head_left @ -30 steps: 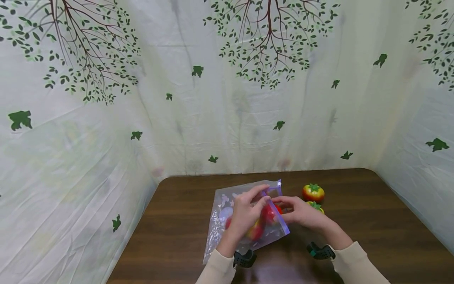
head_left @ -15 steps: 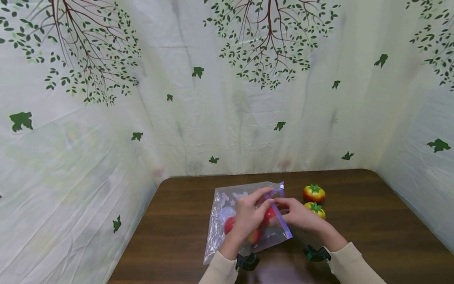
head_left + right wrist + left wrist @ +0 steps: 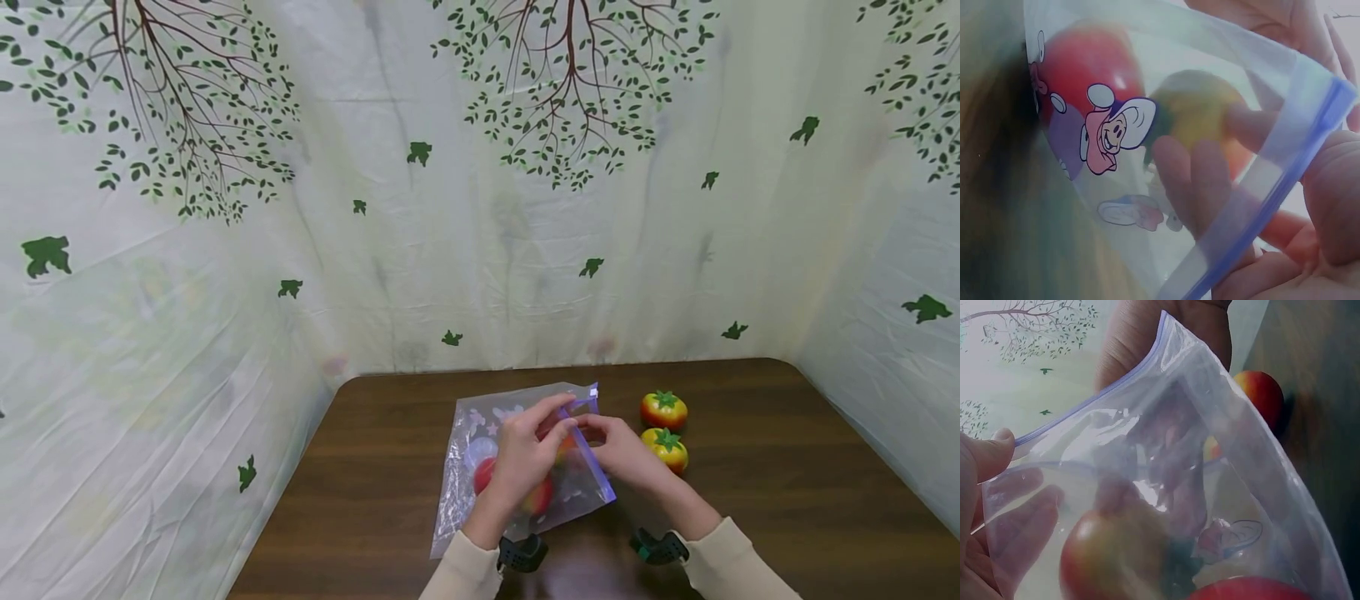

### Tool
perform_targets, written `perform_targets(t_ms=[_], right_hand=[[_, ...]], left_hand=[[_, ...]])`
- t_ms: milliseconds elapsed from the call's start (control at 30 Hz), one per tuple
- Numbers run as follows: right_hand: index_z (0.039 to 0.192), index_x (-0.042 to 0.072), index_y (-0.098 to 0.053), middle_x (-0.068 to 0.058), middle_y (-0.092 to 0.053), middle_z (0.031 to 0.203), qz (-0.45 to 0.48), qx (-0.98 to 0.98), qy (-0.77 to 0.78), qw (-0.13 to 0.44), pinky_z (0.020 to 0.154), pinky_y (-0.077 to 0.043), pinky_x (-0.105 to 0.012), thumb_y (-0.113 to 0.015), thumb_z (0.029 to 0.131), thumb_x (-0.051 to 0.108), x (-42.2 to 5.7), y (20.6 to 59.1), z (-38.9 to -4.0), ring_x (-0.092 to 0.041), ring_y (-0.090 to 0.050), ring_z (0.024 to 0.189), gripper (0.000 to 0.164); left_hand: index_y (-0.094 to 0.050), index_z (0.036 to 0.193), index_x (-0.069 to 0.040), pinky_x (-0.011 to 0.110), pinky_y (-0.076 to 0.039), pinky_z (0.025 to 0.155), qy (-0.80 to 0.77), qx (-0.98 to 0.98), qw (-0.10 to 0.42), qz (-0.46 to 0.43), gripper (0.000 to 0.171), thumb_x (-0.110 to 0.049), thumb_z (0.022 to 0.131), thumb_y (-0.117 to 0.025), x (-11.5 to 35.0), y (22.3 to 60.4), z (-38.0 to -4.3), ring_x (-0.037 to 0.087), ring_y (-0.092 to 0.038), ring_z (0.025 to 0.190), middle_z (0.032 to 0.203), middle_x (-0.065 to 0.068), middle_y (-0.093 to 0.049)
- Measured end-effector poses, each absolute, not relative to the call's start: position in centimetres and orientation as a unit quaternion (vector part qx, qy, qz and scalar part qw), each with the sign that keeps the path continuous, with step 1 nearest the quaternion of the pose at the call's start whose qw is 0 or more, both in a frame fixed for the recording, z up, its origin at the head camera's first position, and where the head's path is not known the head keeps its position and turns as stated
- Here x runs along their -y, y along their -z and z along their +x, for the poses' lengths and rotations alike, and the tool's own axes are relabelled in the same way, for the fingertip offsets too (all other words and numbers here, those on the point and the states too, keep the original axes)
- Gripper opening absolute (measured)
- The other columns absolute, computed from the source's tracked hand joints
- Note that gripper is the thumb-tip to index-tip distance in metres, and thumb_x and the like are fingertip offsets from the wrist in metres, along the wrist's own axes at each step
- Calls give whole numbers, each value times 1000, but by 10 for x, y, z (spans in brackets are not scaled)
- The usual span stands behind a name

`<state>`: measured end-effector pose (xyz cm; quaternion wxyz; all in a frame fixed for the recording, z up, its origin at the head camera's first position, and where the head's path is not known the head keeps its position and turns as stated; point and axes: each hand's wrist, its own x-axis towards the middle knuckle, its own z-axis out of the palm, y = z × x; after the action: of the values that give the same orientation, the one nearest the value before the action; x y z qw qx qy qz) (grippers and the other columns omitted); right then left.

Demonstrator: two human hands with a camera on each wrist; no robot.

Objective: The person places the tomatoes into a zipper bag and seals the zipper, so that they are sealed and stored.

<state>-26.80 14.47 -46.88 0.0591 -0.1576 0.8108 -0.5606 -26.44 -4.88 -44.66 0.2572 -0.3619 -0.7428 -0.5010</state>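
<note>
A clear zip bag [image 3: 456,512] with a purple zip edge and printed cartoon figures lies on the table. My left hand [image 3: 523,446] pinches its open mouth between thumb and fingers. Through that mouth reaches my right hand [image 3: 628,454], its fingers inside the plastic. They hold a yellow-red tomato [image 3: 1191,103] with a green leafy top, seen through the film in the right wrist view. Deeper in the bag lie a red fruit [image 3: 485,475] and another red one [image 3: 538,497], partly covered by my left hand and wrist.
Two yellow-red tomatoes with green tops, a far one [image 3: 663,411] and a nearer one [image 3: 666,450], sit on the brown table [image 3: 375,467] right of the bag. A white cloth [image 3: 510,275] with printed trees surrounds the table's back and sides.
My right hand and forearm have shifted left, further into the bag, which uncovers more of the nearer loose tomato. The left hand keeps its pinch, having moved slightly right with the bag's mouth.
</note>
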Motion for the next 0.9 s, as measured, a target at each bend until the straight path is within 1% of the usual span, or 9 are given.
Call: perform_targets(t_ms=[200, 333, 433, 467, 567, 633, 700, 800, 900], right_hand=[[127, 2, -63, -12, -70, 113, -149, -795, 583, 78, 80, -59, -42, -79, 88, 27, -140, 467, -264, -28, -67, 97, 49], [125, 3, -66, -10, -72, 110, -206, -786, 576, 92, 82, -59, -38, -75, 92, 25, -140, 468, -265, -26, -68, 94, 41], [123, 8, -69, -10, -72, 110, -257, -768, 574, 122, 84, -57, -38, -70, 96, 21, -141, 469, -266, -28, -67, 96, 30], [122, 9, -69, -10, -72, 111, -267, -759, 578, 133, 85, -57, -40, -69, 97, 20, -141, 468, -266, -29, -67, 98, 28], [128, 14, -67, -9, -70, 120, -280, -740, 591, 159, 89, -56, -42, -65, 99, 18, -142, 464, -264, -32, -65, 106, 29], [133, 15, -65, -13, -67, 126, -285, -732, 598, 162, 90, -56, -43, -63, 100, 15, -144, 461, -262, -36, -64, 110, 33], [136, 15, -63, -17, -64, 130, -282, -728, 604, 161, 90, -56, -43, -61, 101, 14, -147, 457, -261, -40, -62, 113, 35], [138, 11, -60, -23, -60, 134, -275, -728, 610, 150, 89, -57, -42, -61, 101, 14, -151, 450, -259, -41, -61, 115, 37], [139, 10, -59, -19, -60, 135, -259, -730, 616, 145, 91, -56, -43, -62, 101, 16, -156, 442, -256, -36, -61, 118, 39]], left_hand=[[-70, 124, -11, 22, -58, 73, 501, 749, 248, -355, 30, -14, 94, -72, 50, 445, -263, 7, -68, 83, 115, 1, -73], [-70, 124, -12, 22, -57, 72, 506, 747, 244, -356, 30, -15, 95, -72, 51, 445, -263, 8, -70, 88, 116, 0, -73], [-71, 123, -11, 23, -58, 73, 511, 739, 252, -359, 30, -12, 93, -73, 51, 443, -264, 11, -71, 92, 115, 2, -73], [-71, 122, -8, 27, -59, 74, 516, 736, 251, -358, 30, -10, 92, -74, 51, 443, -264, 15, -72, 93, 114, 4, -73], [-71, 121, -6, 30, -59, 77, 525, 731, 256, -352, 30, -6, 91, -75, 51, 439, -262, 21, -73, 93, 112, 8, -74], [-71, 121, -6, 31, -59, 80, 532, 731, 251, -346, 31, -7, 91, -75, 53, 440, -264, 22, -73, 97, 113, 9, -74], [-71, 122, -7, 29, -57, 83, 533, 733, 247, -342, 31, -8, 91, -74, 55, 440, -265, 18, -72, 100, 115, 8, -73], [-70, 124, -8, 28, -56, 85, 534, 737, 241, -338, 32, -11, 92, -74, 59, 444, -270, 14, -70, 105, 117, 6, -73], [-70, 124, -10, 27, -55, 85, 529, 743, 247, -328, 32, -12, 92, -74, 62, 445, -271, 12, -69, 107, 117, 5, -73]])
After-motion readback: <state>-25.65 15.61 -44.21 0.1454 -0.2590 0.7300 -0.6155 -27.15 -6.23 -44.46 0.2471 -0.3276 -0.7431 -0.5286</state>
